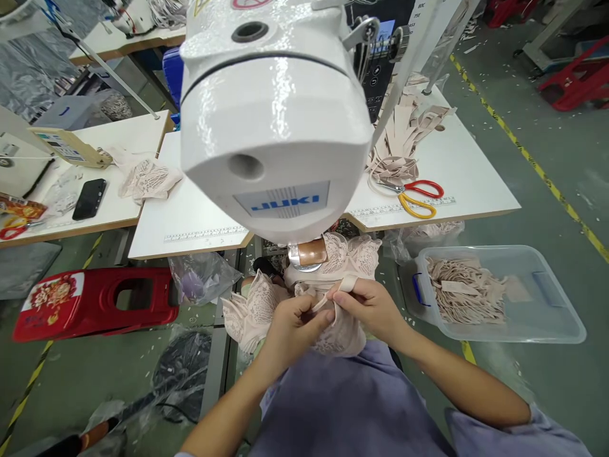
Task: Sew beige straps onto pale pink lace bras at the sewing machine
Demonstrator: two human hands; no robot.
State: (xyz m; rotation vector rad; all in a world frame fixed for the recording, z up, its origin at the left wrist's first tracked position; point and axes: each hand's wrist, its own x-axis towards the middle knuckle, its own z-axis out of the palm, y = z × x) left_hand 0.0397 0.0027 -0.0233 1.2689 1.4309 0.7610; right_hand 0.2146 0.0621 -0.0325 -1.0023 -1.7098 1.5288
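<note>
A pale pink lace garment (349, 254) lies under the head of a white JUKI sewing machine (276, 120) and spills toward me. My left hand (292, 327) is closed, pinching a pink elastic strap (333, 293) and the lace edge just below the machine. My right hand (373, 304) is also closed on the same strap, whose end loops over its forefinger. The two hands touch over the lace, close to my body.
On the white table (476, 184) behind the machine lie red and yellow scissors (419, 197) and a pile of pink straps (404, 139). A clear bin (499, 292) of straps stands at right, a red stool (95, 301) at left, a phone (89, 198) on the left table.
</note>
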